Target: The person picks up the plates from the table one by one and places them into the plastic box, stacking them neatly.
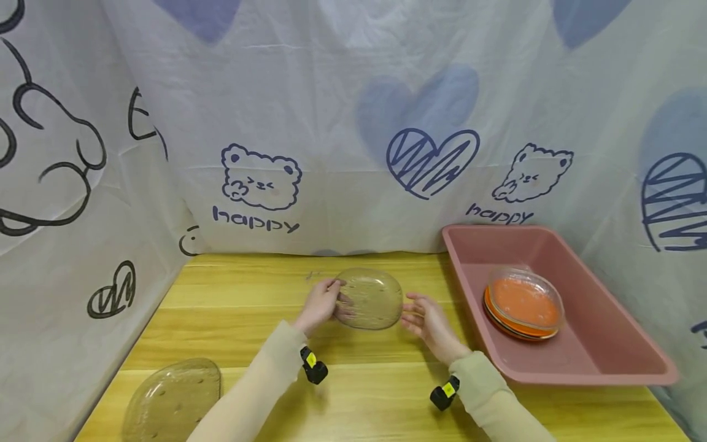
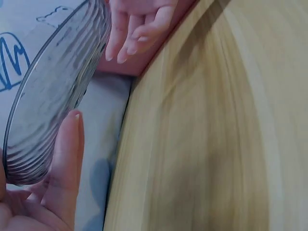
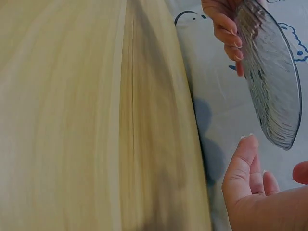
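Observation:
My left hand grips the left rim of a clear ribbed glass plate and holds it tilted up above the wooden table. In the left wrist view the plate rests against my left fingers. In the right wrist view the left fingers curl round the plate's far edge. My right hand hovers just right of the plate with relaxed fingers and holds nothing. It also shows as my right hand, a small gap from the rim.
A pink tub stands at the right with a stack of orange plates under a clear one. Another clear glass plate lies at the table's front left. Printed cloth walls close the back and sides.

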A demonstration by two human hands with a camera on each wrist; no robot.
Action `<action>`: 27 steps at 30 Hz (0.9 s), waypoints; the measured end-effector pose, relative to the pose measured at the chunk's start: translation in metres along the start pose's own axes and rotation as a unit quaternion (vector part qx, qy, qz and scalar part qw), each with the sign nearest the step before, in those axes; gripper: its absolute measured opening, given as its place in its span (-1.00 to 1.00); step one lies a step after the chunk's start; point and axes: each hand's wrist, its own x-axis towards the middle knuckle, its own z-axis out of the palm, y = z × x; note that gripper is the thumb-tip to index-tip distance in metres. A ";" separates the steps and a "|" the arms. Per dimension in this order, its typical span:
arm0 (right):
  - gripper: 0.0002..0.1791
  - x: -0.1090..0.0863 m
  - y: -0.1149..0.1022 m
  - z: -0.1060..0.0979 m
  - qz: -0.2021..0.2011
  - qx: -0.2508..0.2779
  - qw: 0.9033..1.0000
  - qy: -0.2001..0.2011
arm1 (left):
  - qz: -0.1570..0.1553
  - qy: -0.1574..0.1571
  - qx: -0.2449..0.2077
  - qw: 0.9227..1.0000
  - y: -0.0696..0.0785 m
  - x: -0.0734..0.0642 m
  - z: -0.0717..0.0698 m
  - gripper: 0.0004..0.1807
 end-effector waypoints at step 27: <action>-0.49 0.000 -0.001 0.001 -0.026 -0.068 0.997 0.034 | 0.048 0.021 -0.043 0.998 -0.017 -0.012 0.041 -0.51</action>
